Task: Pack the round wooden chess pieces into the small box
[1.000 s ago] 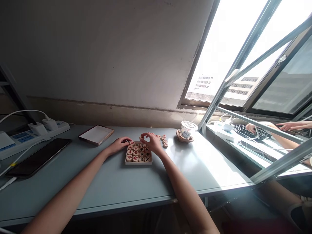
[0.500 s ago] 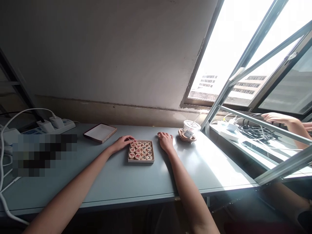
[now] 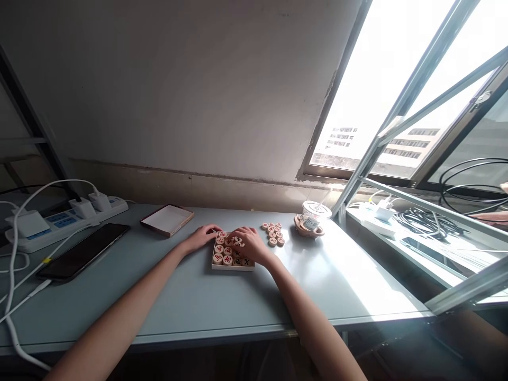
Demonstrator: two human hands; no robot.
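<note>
A shallow box (image 3: 233, 268) of round wooden pieces with red and black characters stands on the grey table. My left hand (image 3: 203, 237) rests at its upper left corner, fingertips on the rim, fingers apart. Over the box's upper right part lies my right hand (image 3: 249, 243), its fingers bent down onto the pieces; what its fingertips hold, if anything, is hidden. Several loose pieces (image 3: 272, 233) lie on the table right of the box. Farther left sits the open lid (image 3: 168, 219), its inside facing up.
A lidded plastic cup (image 3: 313, 216) stands in a brown holder (image 3: 304, 230) at the right. On the left are a phone (image 3: 84, 252), cables and a power strip (image 3: 63, 221). Beyond the metal frame, a person's hand (image 3: 490, 217) is near black cable loops.
My right hand has moved left from the table onto the box. Loose pieces now show on the table where that hand was. At the far right, cable loops now hang by the person's hand.
</note>
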